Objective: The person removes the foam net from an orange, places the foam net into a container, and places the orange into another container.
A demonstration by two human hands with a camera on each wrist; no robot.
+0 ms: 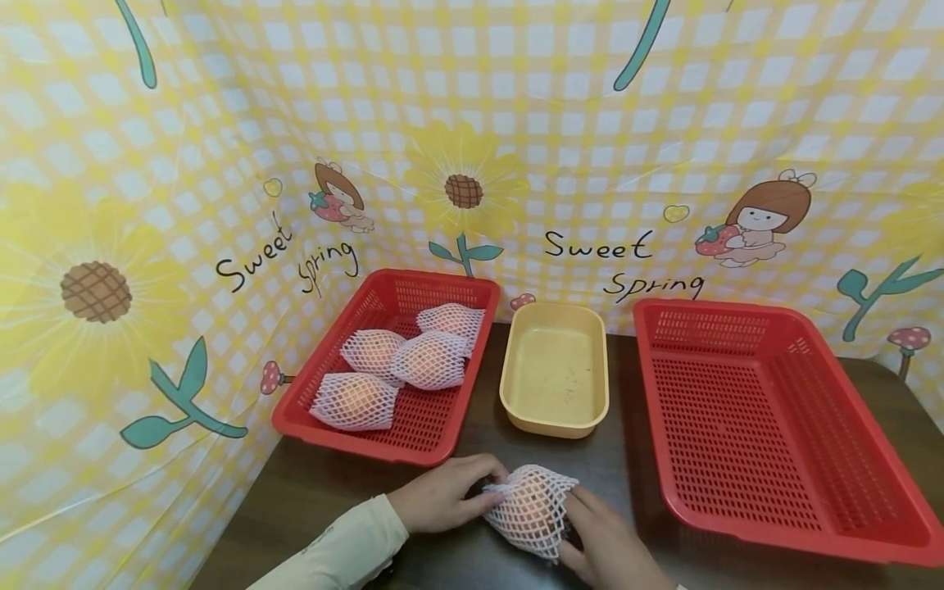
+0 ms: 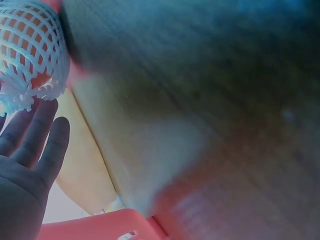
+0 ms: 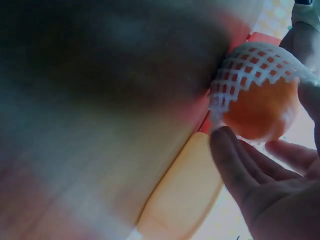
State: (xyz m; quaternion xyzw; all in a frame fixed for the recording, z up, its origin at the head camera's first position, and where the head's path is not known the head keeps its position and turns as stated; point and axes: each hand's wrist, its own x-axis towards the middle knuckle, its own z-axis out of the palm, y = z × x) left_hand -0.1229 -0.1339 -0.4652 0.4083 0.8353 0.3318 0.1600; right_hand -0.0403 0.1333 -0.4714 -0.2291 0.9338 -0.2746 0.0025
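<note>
An orange (image 3: 262, 110) in a white foam net sleeve (image 1: 527, 512) is held between both hands, low over the near part of the table. At the sleeve's left end, my left hand (image 1: 445, 496) pinches the net between thumb and fingers. My right hand (image 1: 606, 541) holds the opposite end, thumb and fingers around the net's edge. From the right wrist, bare orange peel shows below the net's open edge. In the left wrist view, the left fingers (image 2: 47, 130) reach up to the gathered rim of the sleeve.
At the left, a red basket (image 1: 442, 438) contains several net-wrapped oranges (image 1: 428, 360). A shallow yellow tub (image 1: 555, 369) stands in the middle behind the hands. Another red basket (image 1: 737, 442) is at the right. Checked cloth (image 1: 560, 147) hangs behind and left of the dark table (image 1: 317, 500).
</note>
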